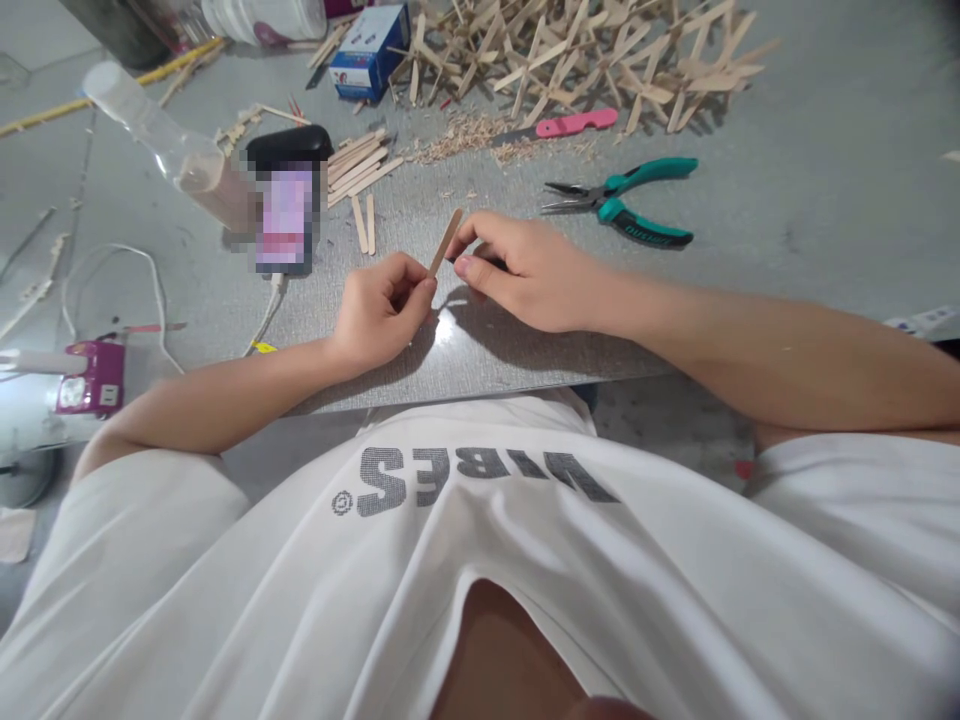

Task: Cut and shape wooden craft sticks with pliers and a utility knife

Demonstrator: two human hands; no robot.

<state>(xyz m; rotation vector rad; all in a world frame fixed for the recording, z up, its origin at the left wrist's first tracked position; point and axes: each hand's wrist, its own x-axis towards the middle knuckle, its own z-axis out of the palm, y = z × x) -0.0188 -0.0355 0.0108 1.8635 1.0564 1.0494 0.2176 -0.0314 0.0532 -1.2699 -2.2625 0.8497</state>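
Note:
My left hand (pixel 386 310) is closed, pinching the lower end of a wooden craft stick (pixel 445 243) that tilts up to the right. Close against the stick's right side is my right hand (pixel 517 265), its fingers curled and the thumb near the fingertips. A small dark spot shows at those fingertips; I cannot make out what it is. Two loose craft sticks (pixel 363 224) lie just beyond my left hand, with a pile of craft sticks (pixel 364 165) behind them. Green-handled needle-nose pliers (pixel 622 200) lie beyond my right forearm.
At the back is a heap of crossed-stick pieces (pixel 585 60) beside a blue box (pixel 370 52). A pink-handled knife (pixel 576 122) lies by wood shavings (pixel 465 138). Left stand a clear bottle (pixel 169 140) and a phone (pixel 286 215) with a white cable (pixel 264 318).

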